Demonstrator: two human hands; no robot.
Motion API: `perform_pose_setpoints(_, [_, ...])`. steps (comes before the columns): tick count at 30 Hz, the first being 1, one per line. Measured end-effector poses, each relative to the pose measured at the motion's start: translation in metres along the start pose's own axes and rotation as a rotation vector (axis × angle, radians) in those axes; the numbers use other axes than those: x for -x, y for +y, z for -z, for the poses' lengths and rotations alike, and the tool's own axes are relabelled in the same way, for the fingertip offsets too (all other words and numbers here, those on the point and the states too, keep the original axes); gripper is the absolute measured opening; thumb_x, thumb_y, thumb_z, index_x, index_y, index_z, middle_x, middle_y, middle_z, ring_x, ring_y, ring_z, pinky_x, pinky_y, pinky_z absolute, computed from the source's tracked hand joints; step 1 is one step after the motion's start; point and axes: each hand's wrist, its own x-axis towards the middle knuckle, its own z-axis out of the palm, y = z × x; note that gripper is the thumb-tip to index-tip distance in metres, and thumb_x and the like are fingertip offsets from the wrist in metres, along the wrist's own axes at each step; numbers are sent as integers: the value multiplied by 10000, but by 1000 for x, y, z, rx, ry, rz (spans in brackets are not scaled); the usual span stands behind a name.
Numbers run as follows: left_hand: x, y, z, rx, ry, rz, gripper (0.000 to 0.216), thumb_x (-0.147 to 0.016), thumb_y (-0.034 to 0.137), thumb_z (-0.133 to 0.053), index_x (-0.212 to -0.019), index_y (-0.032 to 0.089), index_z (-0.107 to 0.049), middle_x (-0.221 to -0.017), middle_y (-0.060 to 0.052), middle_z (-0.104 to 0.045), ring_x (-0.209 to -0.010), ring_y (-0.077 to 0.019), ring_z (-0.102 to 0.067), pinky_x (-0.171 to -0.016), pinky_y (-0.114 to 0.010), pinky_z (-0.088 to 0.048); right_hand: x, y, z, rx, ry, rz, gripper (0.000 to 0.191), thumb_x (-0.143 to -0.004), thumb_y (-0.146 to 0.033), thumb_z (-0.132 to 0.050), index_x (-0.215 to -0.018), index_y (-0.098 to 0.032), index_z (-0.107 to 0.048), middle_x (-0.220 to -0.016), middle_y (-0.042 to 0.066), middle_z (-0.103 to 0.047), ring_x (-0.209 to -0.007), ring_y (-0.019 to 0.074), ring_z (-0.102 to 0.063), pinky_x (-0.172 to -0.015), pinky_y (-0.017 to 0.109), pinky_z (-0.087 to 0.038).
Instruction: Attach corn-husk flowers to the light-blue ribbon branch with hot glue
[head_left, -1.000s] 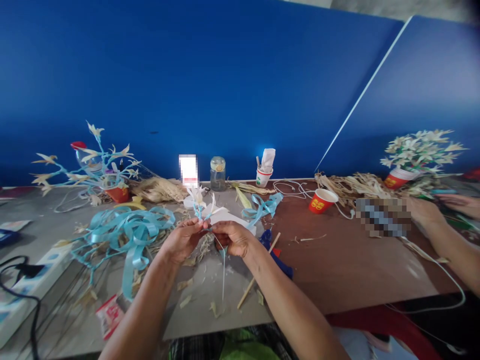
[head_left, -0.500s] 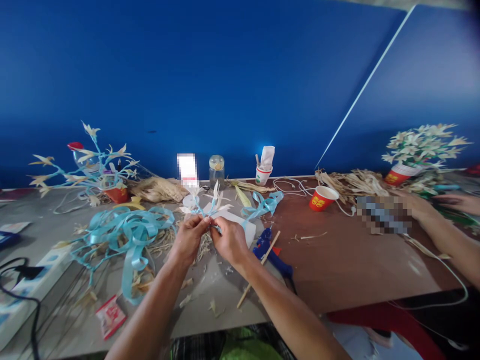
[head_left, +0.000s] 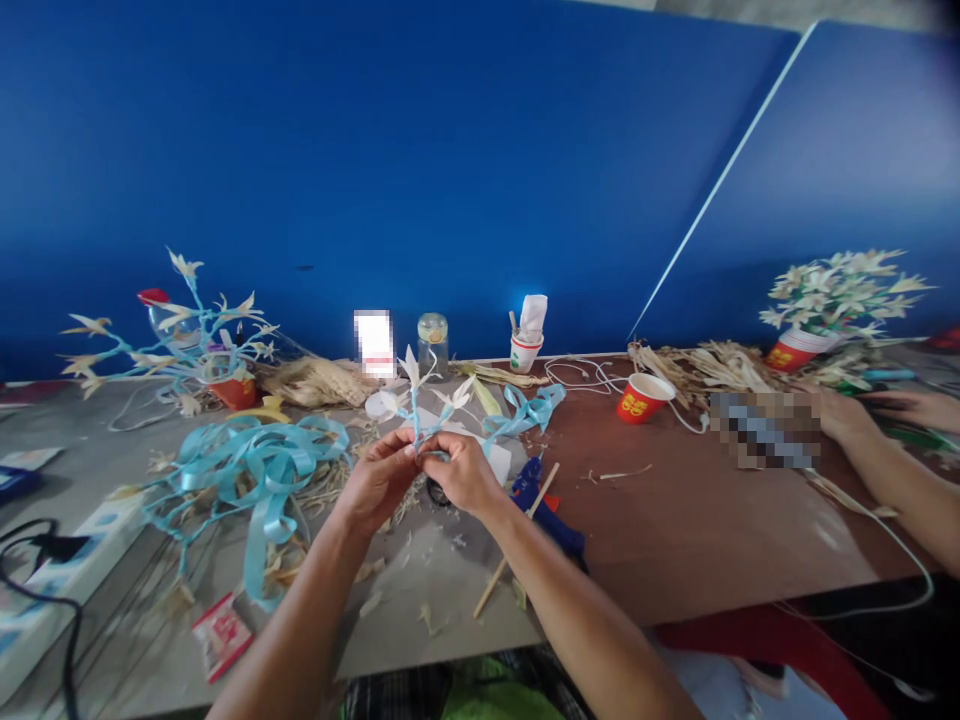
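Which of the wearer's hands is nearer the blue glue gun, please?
Right. The right hand is left of the blue glue gun; the left hand is farther left.

Bare forearms and a strip of two-toned clothing
The left hand and right hand are uncovered like the forearms. The clothing is bright green in the middle, with dark, pale-lined checked cloth to either side; its cut is hard to tell from so little.

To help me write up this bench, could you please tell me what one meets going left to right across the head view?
White power strip, red-and-white packet, left hand, right hand, blue glue gun, red paper cup, white flowers.
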Motion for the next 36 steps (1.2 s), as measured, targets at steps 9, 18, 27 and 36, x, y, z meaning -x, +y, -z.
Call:
perform_pose_setpoints(9, [-1, 2, 4, -39, -33, -45, 175, -603, 164, -759, -739, 138, -651, -732, -38, -641, -724, -162, -596, -727, -284, -434, -4, 6, 4, -49, -110, 96, 112, -707, -248, -567, -616, -205, -616, -667, 10, -600, -694, 166, -541, -666, 261, -397])
perform_pose_setpoints(18, [1, 1, -11, -134, 123, -132, 139, -629, 173, -717, -666, 151, -585, -700, 5, -550, -704, -124, -530, -682, -243, -413, 3, -4, -2, 7, -50, 17, 177, -678, -203, -517, -681, -180, -692, -677, -12, -611, -713, 152, -538, -682, 231, -398])
perform_pose_setpoints(27, [2, -4, -3, -73, 41, -114, 306, -639, 166, -733, -919, 189, -611, -822, -6, -623, -783, -138, -596, -748, -252, -442, -2, 6, -3, -187, -51, 14, 136, -645, -199, -535, -682, -196, -666, -726, -1, -651, -735, 163, -574, -720, 251, -437])
perform_pose_setpoints(36, [0, -15, -2, -44, 34, -54, 150, -740, 216, -666, -883, 171, -657, -876, -43, -674, -748, -144, -606, -725, -288, -449, -5, 9, -2, -619, 4, -322, 138, -535, -261, -687, -624, -178, -622, -568, -31, -566, -520, 96, -464, -533, 233, -355])
